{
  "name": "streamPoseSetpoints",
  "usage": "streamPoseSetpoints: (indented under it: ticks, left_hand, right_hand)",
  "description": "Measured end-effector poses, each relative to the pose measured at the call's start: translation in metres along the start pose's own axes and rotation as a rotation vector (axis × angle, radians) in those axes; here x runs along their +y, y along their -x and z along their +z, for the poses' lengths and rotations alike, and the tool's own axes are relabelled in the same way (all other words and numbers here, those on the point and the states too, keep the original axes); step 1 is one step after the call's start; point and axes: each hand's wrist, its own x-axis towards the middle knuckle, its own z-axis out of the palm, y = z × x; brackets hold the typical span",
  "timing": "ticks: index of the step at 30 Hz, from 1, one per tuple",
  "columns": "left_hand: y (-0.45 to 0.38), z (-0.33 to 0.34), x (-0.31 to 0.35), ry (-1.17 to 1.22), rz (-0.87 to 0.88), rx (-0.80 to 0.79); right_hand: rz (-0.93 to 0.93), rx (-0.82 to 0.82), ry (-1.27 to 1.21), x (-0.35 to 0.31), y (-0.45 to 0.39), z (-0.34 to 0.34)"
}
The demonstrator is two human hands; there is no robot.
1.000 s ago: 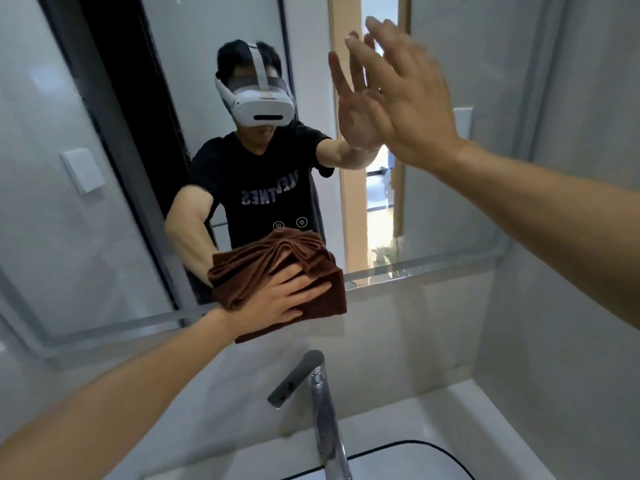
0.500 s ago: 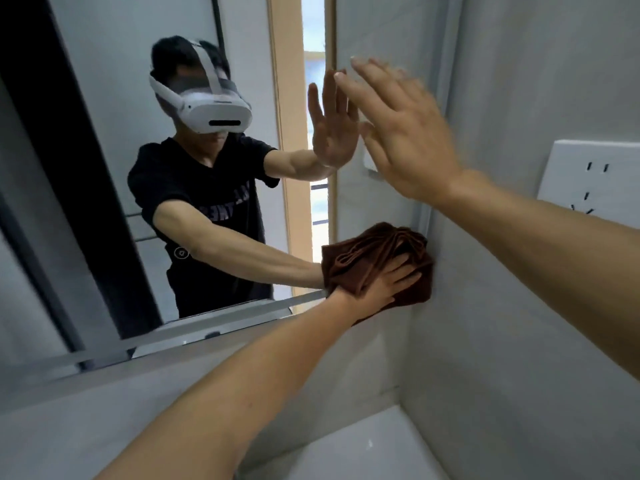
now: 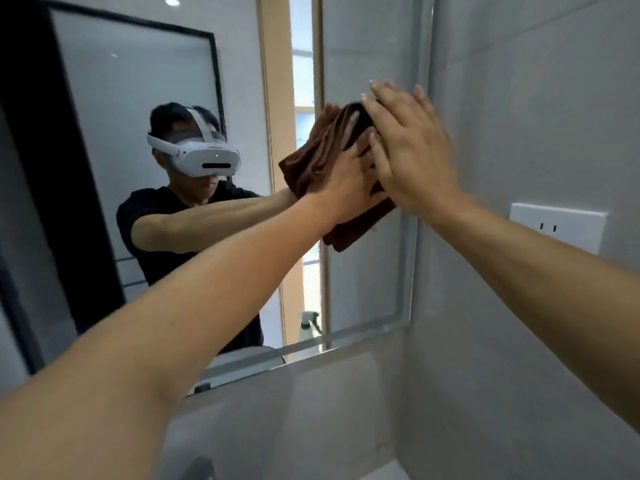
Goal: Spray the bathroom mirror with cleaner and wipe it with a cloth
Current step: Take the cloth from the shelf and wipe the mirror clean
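Note:
A crumpled brown cloth (image 3: 349, 230) lies flat against the mirror (image 3: 363, 282) near its right edge, about halfway up. My left hand (image 3: 346, 178) presses on the cloth with its fingers stretched out. My right hand (image 3: 412, 150) is just to the right of it, fingers straight and spread, over the cloth's upper right part, partly covering my left fingers. Whether the right palm touches the cloth or the glass I cannot tell. A white spray bottle with a green trigger appears only as a reflection (image 3: 309, 325) low in the mirror.
A grey tiled side wall (image 3: 519, 98) meets the mirror on the right, with a white power socket (image 3: 557, 226) on it. The mirror's bottom edge (image 3: 311, 348) runs above a tiled wall. A tap top (image 3: 201, 469) shows at the bottom.
My left hand carried the cloth from the mirror's bottom edge rightward, then up along the right side. My right hand, held apart before, now sits over the cloth's upper part.

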Motion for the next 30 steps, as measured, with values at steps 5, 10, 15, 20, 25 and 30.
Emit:
streamPoseSetpoints:
  ticks: [5, 10, 15, 20, 25, 30]
  left_hand:
    - [-0.005, 0.031, 0.034, 0.04, -0.121, -0.022]
    - [0.096, 0.129, 0.114, -0.11, 0.298, -0.287]
    - [0.184, 0.147, 0.121, -0.248, 0.587, -0.466]
    - [0.122, 0.096, 0.058, 0.024, 0.436, -0.144]
    - [-0.007, 0.006, -0.033, -0.171, 0.08, 0.068]
    - [-0.025, -0.012, -0.029, -0.297, -0.119, 0.121]
  right_hand:
    - [0.005, -0.029, 0.059, 0.02, -0.006, -0.009]
    - [0.054, -0.19, 0.117, 0.047, 0.016, -0.009]
    - [0.147, -0.335, 0.077, 0.071, 0.028, -0.012]
    - [0.187, -0.294, 0.042, 0.085, 0.005, -0.014]
    - [0.399, -0.129, -0.09, 0.087, -0.012, -0.011]
    - [0.568, -0.065, -0.287, 0.07, 0.02, 0.002]
